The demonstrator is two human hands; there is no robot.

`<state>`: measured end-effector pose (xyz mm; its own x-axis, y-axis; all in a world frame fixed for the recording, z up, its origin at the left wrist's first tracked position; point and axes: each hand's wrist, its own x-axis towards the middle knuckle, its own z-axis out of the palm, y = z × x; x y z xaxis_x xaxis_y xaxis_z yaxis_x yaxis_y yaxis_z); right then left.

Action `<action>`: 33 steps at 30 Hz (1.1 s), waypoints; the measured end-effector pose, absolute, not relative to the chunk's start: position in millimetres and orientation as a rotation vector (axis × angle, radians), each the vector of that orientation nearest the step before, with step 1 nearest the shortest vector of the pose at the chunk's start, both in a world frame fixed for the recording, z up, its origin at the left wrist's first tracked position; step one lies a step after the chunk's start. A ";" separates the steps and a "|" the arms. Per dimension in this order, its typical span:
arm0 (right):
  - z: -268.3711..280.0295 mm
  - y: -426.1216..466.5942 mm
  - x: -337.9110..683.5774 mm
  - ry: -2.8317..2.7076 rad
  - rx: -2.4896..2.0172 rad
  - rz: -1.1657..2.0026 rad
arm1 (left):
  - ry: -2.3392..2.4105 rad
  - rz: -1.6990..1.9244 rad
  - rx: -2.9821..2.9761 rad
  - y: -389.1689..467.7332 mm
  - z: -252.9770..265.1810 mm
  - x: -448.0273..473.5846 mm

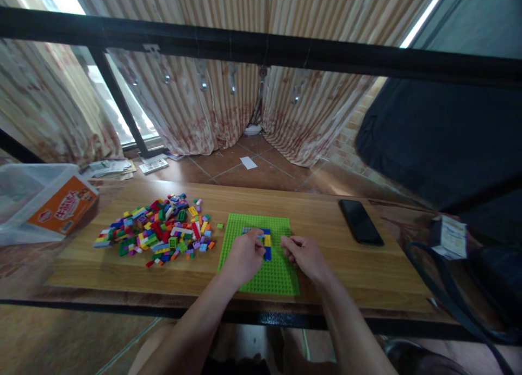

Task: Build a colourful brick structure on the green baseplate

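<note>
Brick-laying seems in hand; the blue-and-yellow row [267,242] lies on the green baseplate [281,282], two o'clock from the left hand [246,255]; that and the right hand [304,256] curl, any pinch untellable; next calls for careful alignment.

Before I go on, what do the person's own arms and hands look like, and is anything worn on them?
Each grip is a bare human hand: the left hand and right hand show no gloves. The left forearm and right forearm taper toward the wrists, with no sleeve, watch, cable or marking visible. Rings are too small to rule out.
</note>
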<state>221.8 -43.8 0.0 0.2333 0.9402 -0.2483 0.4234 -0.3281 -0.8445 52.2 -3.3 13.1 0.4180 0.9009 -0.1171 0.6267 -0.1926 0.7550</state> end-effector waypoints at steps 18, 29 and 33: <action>-3.2 -40.2 216.7 -1.408 -1.998 0.849 | 1.350 0.365 1.964 -6.8 11.7 61.0; -4.7 -38.0 216.0 -1.396 -2.006 0.789 | 1.272 0.410 1.920 -4.8 10.9 57.7; -6.3 -38.0 220.0 -1.385 -1.982 0.808 | 1.218 0.437 1.873 -2.2 16.7 50.7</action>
<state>220.0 -38.0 -6.3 0.2761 0.9498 -0.1473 0.5959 -0.2894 -0.7490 50.7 -2.2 16.7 0.4674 0.8718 -0.1467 0.5793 -0.1766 0.7958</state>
